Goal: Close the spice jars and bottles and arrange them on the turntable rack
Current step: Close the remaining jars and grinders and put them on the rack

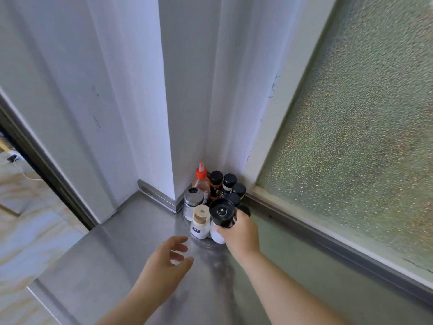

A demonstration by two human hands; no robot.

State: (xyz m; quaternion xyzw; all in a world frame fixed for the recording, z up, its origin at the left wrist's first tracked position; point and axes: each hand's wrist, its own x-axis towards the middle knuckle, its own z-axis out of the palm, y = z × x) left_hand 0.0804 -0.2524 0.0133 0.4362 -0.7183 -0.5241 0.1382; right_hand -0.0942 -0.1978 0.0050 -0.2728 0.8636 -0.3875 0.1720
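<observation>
Stainless steel makes the counter [131,261], and in its far corner, where the white wall meets the frosted window [351,137], the turntable rack [187,227] stands with the jars and bottles crowded on it. Only a thin part of the rack's rim shows; the rest is hidden under the containers.

The right hand [241,233] is at the near right side of the rack. Its fingers are curled around a black grinder [222,212], which it holds tilted with the top toward the camera. Whether the grinder's base rests on the rack I cannot tell, because the hand covers it. Just under this hand, a white bottle [216,236] is partly visible at the near edge of the rack.

The left hand [167,261] hovers over the counter, near the rack's front edge but not touching it. Its fingers are spread and relaxed, and it holds nothing.

On the rack, to the left of the grinder, stands a white jar with a beige cap [200,222]. Behind it is a glass shaker with a metal lid [192,201]. At the back of the rack is a bottle with an orange nozzle cap [201,182], and to its right at least 4 jars with black lids [230,184] stand close together, up to the window frame. All visible caps look closed.
</observation>
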